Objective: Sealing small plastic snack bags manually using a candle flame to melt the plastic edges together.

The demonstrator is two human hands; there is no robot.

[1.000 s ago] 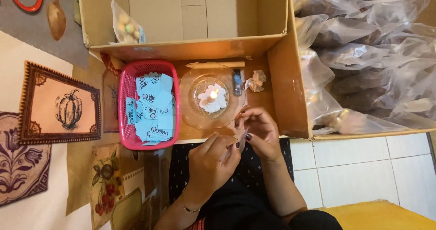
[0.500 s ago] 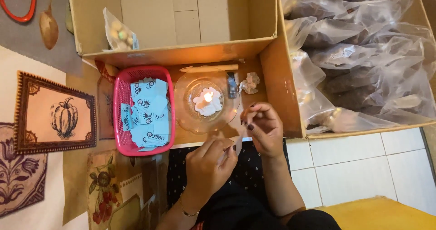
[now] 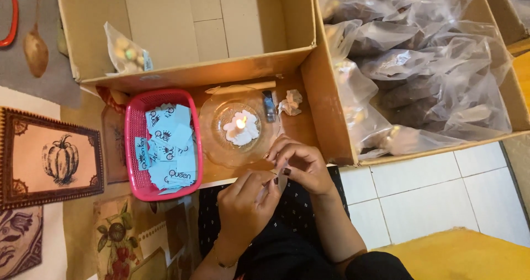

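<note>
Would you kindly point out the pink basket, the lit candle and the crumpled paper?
pink basket (image 3: pixel 131 147): head view, left rim.
lit candle (image 3: pixel 240 127): head view, white wax beside the flame.
crumpled paper (image 3: pixel 291 102): head view, its middle.

From my remote seat, looking straight down. White tiled floor (image 3: pixel 436 194) with grey grout fills four o'clock. A yellow mat (image 3: pixel 464 255) sits at five o'clock, a corner of it at three. Patterned floor covering (image 3: pixel 33 109) spans nine o'clock: framed pumpkin print (image 3: pixel 61 159), fruit motif (image 3: pixel 117 236) at seven, grey panel with a printed spoon (image 3: pixel 35 48) at eleven. Light is warm, even and indoor; soft shadows. No walls or windows in view.
</note>
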